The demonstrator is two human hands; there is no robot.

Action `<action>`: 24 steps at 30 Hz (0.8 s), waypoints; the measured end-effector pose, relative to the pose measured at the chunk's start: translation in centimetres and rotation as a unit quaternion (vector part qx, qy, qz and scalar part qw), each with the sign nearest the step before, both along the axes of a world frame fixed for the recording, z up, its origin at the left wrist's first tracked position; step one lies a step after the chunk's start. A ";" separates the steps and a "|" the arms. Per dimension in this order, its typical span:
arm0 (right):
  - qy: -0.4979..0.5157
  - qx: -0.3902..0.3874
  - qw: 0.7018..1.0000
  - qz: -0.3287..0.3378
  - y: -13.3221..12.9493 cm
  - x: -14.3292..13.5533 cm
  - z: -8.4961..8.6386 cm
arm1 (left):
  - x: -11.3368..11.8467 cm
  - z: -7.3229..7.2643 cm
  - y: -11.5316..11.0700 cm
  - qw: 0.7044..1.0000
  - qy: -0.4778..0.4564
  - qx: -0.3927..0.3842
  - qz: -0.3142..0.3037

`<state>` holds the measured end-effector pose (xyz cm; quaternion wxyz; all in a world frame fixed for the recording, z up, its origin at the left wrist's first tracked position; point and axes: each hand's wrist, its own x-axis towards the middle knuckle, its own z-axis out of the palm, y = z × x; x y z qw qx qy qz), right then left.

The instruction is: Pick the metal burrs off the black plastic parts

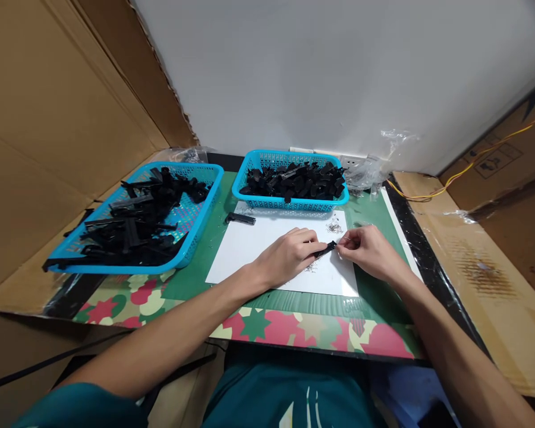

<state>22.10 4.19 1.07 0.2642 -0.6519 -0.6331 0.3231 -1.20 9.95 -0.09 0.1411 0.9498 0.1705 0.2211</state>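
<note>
My left hand (293,254) is closed around a small black plastic part (325,249), holding it just above a white sheet (238,252). At the part's right end, my right hand (363,249) is closed in a pinch. What sits between those fingertips is too small to make out, though a thin wire-like line shows near them. Beyond my hands lies a small pile of tiny metal pieces (334,227), and another little pile (311,267) is partly hidden by my left hand. A separate long black part (240,219) rests at the sheet's upper left.
A blue basket (200,220) of black parts stands at the left, and a second blue basket (289,206) of black pieces at the back. Clear plastic bags (365,172) lie beside a wall socket. Cardboard (485,267) and a yellow cable (463,169) border the right side.
</note>
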 end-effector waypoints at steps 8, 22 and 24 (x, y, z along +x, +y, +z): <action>0.012 0.018 0.999 -0.039 -0.1 -0.5 0.0 | 0.3 -0.2 -0.2 0.999 -0.016 -0.028 0.021; -0.005 0.075 0.996 -0.036 -0.3 -0.9 -0.4 | 0.6 -0.5 0.0 0.990 -0.061 -0.125 0.027; 0.011 0.070 0.997 -0.027 -0.3 -0.7 -0.2 | 0.6 -0.5 0.0 0.991 -0.060 -0.119 0.024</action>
